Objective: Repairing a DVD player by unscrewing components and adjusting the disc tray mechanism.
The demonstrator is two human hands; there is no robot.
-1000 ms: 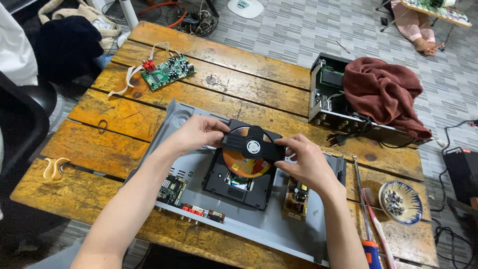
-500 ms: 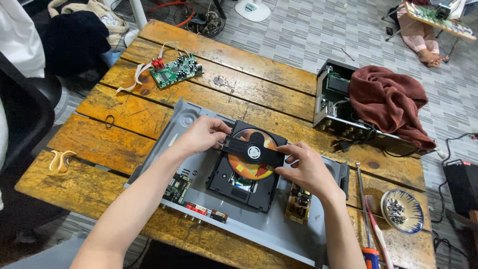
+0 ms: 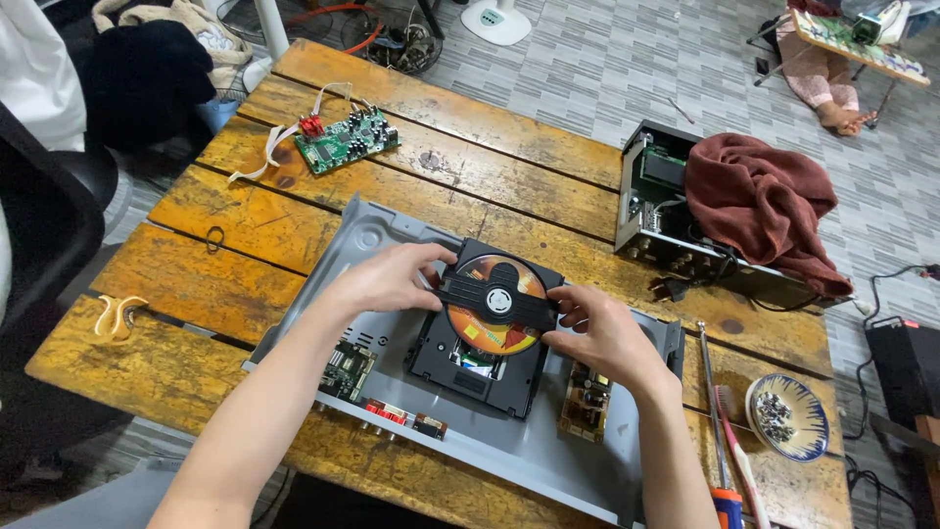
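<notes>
Left hand (image 3: 392,279) and right hand (image 3: 602,333) pinch the black clamp bar's (image 3: 497,299) ends — apparently steadying it over the orange disc (image 3: 490,328).

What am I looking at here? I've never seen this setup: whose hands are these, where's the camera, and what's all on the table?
The one view comes from a camera on the person's head, looking down at their own bare hands. On the wooden table lies an opened grey disc player. The left hand and right hand each grip one end of a black clamp bar that spans an orange disc in the black drive. Also there: a green circuit board, a second open unit half under a red-brown cloth, a small dish and a screwdriver.
</notes>
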